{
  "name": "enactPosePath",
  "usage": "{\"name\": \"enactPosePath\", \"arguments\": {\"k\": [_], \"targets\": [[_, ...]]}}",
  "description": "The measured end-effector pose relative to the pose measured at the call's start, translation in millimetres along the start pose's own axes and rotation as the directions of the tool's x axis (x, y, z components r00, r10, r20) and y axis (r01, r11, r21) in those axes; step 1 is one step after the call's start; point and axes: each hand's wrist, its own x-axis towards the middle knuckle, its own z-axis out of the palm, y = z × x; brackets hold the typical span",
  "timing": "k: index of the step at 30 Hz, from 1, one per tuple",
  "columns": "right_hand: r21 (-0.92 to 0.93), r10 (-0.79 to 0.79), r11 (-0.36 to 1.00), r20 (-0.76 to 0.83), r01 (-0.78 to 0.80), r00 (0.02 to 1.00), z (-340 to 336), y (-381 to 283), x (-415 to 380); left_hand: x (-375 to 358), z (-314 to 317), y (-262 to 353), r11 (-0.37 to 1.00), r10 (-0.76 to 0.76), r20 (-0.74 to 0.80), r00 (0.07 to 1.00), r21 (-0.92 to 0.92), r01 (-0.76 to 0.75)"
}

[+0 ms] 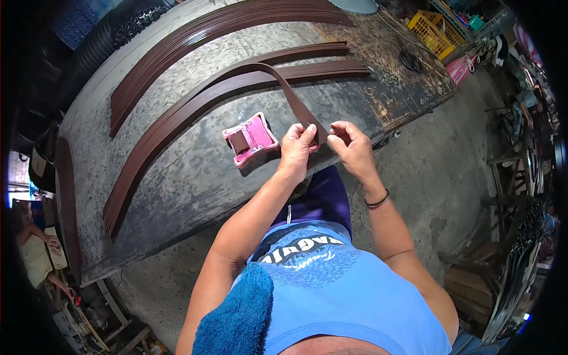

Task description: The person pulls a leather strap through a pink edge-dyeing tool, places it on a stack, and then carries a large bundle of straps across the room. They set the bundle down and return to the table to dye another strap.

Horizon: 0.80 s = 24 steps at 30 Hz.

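A long, flat brown strip (290, 97) arches up off the bundle on the table and comes down to my left hand (297, 148). The thumb and fingers of that hand pinch it near its end. Just to the right, my right hand (353, 149) is closed in a pinch beside the strip's end; whatever sits between its fingertips, if anything, is too small to make out. Left of my hands stands a pink tray with curved-in sides (258, 131), with a small brown square block (239, 142) in it.
Bundles of brown strips (195, 41) lie curved across the dark worktable (177, 189), whose right end is worn wood. A yellow crate (436, 34) stands beyond that end. Another person (36, 254) is at the far left. Cardboard boxes (467, 290) sit lower right.
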Motion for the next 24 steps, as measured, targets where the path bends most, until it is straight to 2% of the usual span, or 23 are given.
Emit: {"name": "enactPosePath", "arguments": {"k": [1,3,4,10,17,19,22,24], "targets": [[0.0,0.005,1.0,-0.001,-0.005,1.0,-5.5,-3.6,1.5,1.0,-0.6,-0.3,0.999,0.024,-0.011,1.0,0.047,-0.024],[-0.224,-0.073,0.97,0.09,0.091,0.993,-16.0,-13.5,4.8,5.1,-3.9,-3.7,0.997,0.046,-0.018,0.999,0.07,-0.045],[-0.264,-0.111,0.955,0.103,0.135,0.988,-18.0,-13.6,6.8,6.3,-4.8,-3.9,0.992,0.064,-0.011,0.998,0.11,-0.063],[-0.356,-0.126,0.913,0.221,0.201,0.967,-20.6,-16.4,13.7,7.0,-2.0,-6.3,0.978,0.099,-0.029,0.995,0.185,-0.092],[-0.438,-0.169,0.858,0.257,0.27,0.952,-19.4,-14.0,17.3,8.5,-3.5,-11.8,0.957,0.159,-0.021,0.987,0.248,-0.149],[-0.51,-0.235,0.781,0.295,0.361,0.926,-19.2,-13.3,17.9,7.8,-2.1,-10.8,0.951,0.17,-0.017,0.985,0.266,-0.16],[-0.564,-0.245,0.723,0.331,0.399,0.912,-17.8,-17.3,17.4,7.5,-1.9,-11.9,0.94,0.182,-0.023,0.983,0.297,-0.167],[-0.54,-0.23,0.748,0.335,0.386,0.914,-18.6,-10.6,19.6,7.2,-1.7,-11.5,0.936,0.185,-0.03,0.982,0.31,-0.167]]}}
